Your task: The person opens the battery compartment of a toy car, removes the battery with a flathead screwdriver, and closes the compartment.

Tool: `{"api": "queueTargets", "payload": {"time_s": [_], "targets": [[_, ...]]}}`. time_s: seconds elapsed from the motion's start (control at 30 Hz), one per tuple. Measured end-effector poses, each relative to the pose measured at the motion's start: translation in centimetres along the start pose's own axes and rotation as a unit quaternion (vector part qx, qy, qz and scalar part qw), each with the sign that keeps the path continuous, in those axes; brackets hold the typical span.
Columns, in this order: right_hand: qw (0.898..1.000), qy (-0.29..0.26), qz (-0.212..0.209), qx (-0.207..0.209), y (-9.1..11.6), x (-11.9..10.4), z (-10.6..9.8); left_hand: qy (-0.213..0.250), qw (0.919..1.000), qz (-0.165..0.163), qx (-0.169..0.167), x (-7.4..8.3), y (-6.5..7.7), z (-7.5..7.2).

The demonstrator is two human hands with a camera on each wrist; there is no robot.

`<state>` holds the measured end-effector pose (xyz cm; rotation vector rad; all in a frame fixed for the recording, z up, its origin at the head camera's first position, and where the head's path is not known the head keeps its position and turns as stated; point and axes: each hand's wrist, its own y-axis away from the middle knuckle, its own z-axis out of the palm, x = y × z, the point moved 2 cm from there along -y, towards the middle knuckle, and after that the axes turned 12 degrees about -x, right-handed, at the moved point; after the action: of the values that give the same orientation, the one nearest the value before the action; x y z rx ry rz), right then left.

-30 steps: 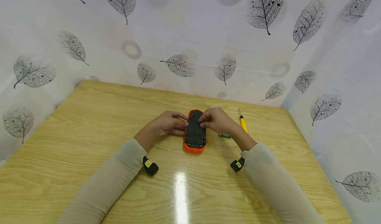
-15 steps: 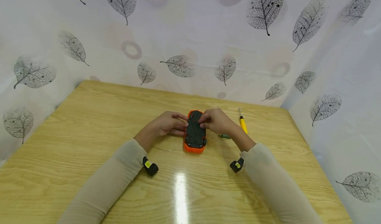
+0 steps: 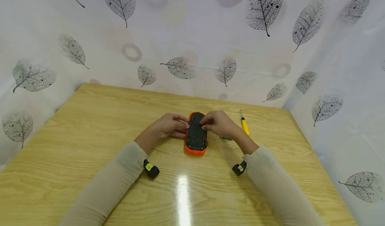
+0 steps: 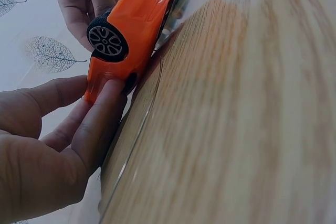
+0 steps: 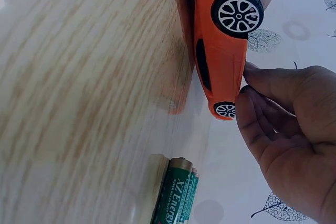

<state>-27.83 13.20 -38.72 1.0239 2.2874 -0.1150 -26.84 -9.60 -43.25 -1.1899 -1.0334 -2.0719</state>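
Observation:
An orange toy car (image 3: 195, 151) lies upside down on the table, its black underside (image 3: 197, 134) facing up. My left hand (image 3: 169, 126) grips it along the left side, and the left wrist view has the fingers beside the orange body (image 4: 139, 22) near a wheel (image 4: 106, 40). Over the underside, thumb and fingers of my right hand (image 3: 221, 122) are bent together. In the right wrist view a small dark piece (image 5: 244, 88) shows at those fingertips; I cannot tell what it is.
Green batteries (image 5: 176, 192) lie right of the car, partly hidden by the right arm in the head view. Farther right is a yellow-handled screwdriver (image 3: 245, 127). A thin clear strand (image 3: 168, 152) runs left from the car. Leaf-patterned cloth (image 3: 180, 29) hangs behind the table.

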Motion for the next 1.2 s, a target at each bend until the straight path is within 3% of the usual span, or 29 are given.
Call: {"api": "queueTargets", "payload": {"time_s": [0.6, 1.2], "targets": [[0.999, -0.041, 0.022, 0.029, 1.3, 0.9, 0.4, -0.006, 1.0, 0.0, 0.0, 0.1, 0.1, 0.0], [0.989, -0.126, 0.067, 0.037, 2.6, 1.0, 2.0, -0.012, 0.9999, 0.004, -0.004, -0.2, -0.1, -0.2]]}}
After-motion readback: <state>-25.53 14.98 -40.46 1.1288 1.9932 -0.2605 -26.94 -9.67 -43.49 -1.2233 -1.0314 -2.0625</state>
